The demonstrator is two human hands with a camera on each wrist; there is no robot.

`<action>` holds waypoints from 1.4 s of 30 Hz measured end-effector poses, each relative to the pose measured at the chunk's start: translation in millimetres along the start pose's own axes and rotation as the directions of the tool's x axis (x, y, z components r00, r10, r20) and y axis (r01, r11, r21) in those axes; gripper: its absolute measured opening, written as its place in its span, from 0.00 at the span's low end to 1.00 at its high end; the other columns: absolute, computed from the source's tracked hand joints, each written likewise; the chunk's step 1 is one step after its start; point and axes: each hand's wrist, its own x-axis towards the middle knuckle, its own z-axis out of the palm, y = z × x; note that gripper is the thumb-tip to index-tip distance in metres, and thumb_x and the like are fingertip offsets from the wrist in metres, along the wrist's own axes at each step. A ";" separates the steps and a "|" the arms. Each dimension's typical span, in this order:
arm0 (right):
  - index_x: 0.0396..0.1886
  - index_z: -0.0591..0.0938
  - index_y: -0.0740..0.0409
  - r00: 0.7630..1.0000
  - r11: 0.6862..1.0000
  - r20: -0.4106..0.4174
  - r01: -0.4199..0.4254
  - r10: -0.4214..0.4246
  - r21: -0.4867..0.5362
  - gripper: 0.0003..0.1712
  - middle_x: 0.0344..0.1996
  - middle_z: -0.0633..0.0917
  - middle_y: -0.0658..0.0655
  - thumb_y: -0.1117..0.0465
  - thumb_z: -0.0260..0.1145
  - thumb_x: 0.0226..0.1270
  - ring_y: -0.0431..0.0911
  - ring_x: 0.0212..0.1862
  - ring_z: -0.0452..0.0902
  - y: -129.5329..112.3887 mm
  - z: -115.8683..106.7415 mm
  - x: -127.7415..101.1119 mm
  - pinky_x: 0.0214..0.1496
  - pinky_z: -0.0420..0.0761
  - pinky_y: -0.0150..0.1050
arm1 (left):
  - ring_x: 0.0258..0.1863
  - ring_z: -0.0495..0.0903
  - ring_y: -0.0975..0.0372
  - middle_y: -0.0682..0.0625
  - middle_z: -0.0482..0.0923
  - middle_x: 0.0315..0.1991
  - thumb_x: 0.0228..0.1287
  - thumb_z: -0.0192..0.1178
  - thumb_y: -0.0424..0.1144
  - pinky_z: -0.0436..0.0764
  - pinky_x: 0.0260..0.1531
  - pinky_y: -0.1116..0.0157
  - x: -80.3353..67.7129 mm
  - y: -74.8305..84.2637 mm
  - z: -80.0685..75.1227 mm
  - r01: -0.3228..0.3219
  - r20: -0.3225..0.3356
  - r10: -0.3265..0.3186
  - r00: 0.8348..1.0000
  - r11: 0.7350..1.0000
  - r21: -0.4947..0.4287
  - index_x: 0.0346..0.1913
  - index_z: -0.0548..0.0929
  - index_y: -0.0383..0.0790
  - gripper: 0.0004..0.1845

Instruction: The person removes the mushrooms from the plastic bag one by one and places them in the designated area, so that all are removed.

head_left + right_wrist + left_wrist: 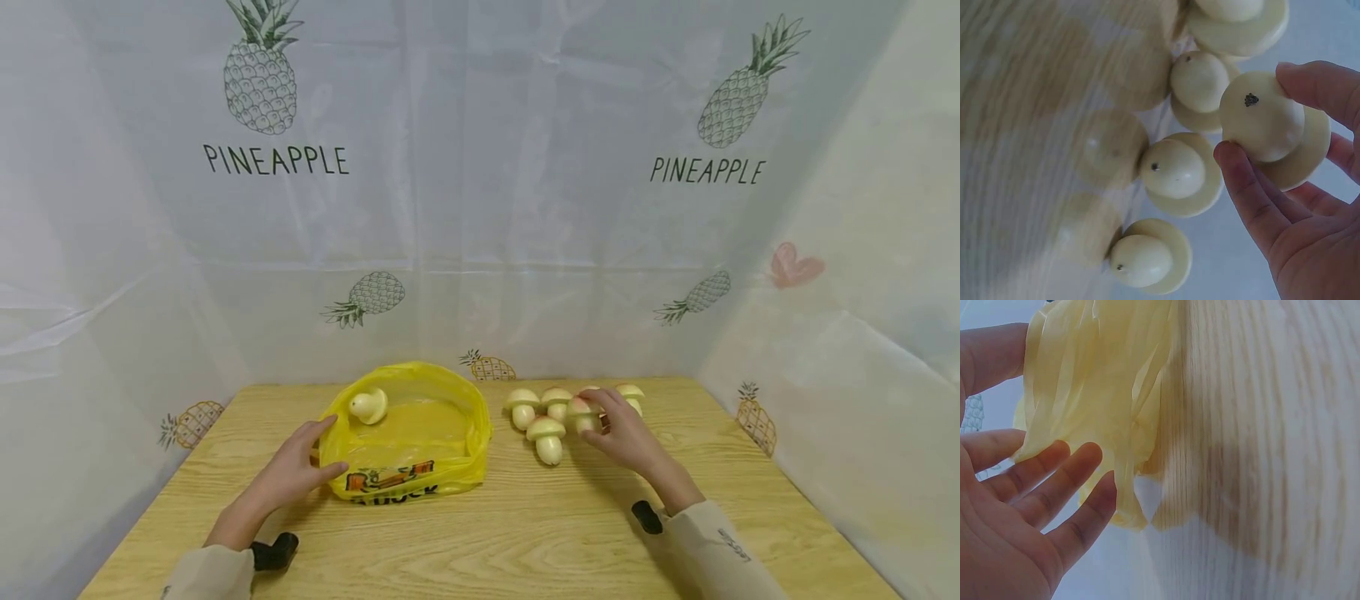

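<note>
So the toy mushroom is in the right hand, pinched around its stem between thumb and fingers, cap resting back against the fingers. In the head view it sits right at the edge of the little cluster of other mushrooms on the worktop, over on the right half. Looks like that stem pinch is just the easiest place to grab, since the cap is wide and smooth.

The rest of the cluster stands or lies close together, several touching each other, just left of that hand.

Further left is the yellow plastic bag, mouth spread wide with one mushroom already lying inside near the back. The left hand has its grip spread, fingers straight and resting against the bag's near-left edge, thumb at the front rim. My guess is that's to keep the floppy plastic open and stop it sliding.

Behind everything hangs a pineapple-print sheet.
</note>
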 end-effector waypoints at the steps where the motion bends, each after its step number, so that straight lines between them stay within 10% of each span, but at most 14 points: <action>1: 0.64 0.71 0.55 1.000 1.000 0.004 0.001 -0.001 -0.008 0.34 0.58 0.71 0.59 0.64 0.72 0.57 0.48 0.41 0.76 2.2 0.3 -0.6 0.38 0.79 0.40 | 0.49 0.74 0.47 0.37 0.71 0.55 0.58 0.69 0.42 0.77 0.41 0.54 0.1 -0.1 0.6 0.000 -0.003 0.000 1.000 1.000 0.003 0.70 0.61 0.28 0.42; 42: 0.65 0.72 0.60 0.992 0.993 0.113 -0.041 0.054 -0.108 0.36 0.55 0.75 0.60 0.61 0.73 0.56 0.51 0.47 0.74 13.0 8.8 -8.9 0.44 0.76 0.48 | 0.50 0.74 0.47 0.38 0.71 0.55 0.58 0.68 0.44 0.77 0.43 0.51 0.8 1.4 -0.6 0.006 0.025 -0.005 1.000 1.000 -0.009 0.69 0.60 0.27 0.42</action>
